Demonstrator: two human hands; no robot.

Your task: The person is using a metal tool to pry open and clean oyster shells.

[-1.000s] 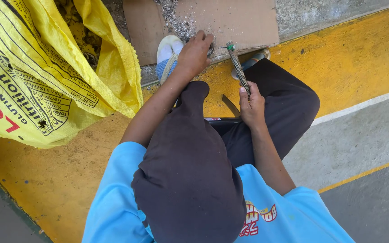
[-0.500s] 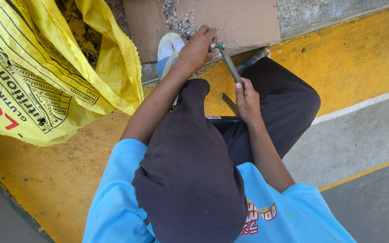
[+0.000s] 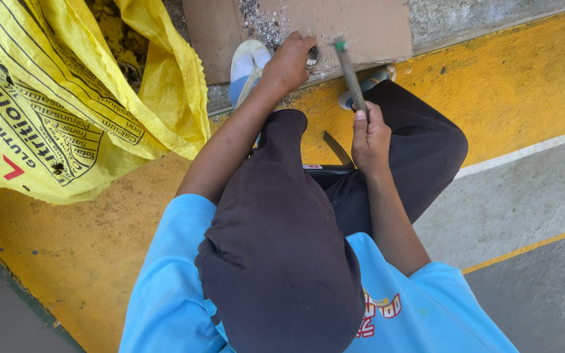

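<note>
From the head view we look straight down on a dark cap (image 3: 282, 248) and blue shirt (image 3: 165, 294). Our left hand (image 3: 289, 64) is curled, fingertips pinching a small dark piece (image 3: 313, 56) against the cardboard sheet (image 3: 367, 29) at 12 o'clock. Our right hand (image 3: 371, 134) is closed in a fist around the handle of a hammer (image 3: 349, 75). A second ago the hammer leaned out toward 1 o'clock with its head lower; now it stands steeper, its green-tipped head swung in just beside the pinched piece (which has stayed put). We judge a strike on that piece is under way.

Grey crumbs dust the cardboard. It lies on rough concrete beside a yellow painted floor band (image 3: 511, 85). A printed yellow sack (image 3: 67, 98) slumps open at 10 o'clock, and a white shoe (image 3: 246, 62) shows beside the left wrist.
</note>
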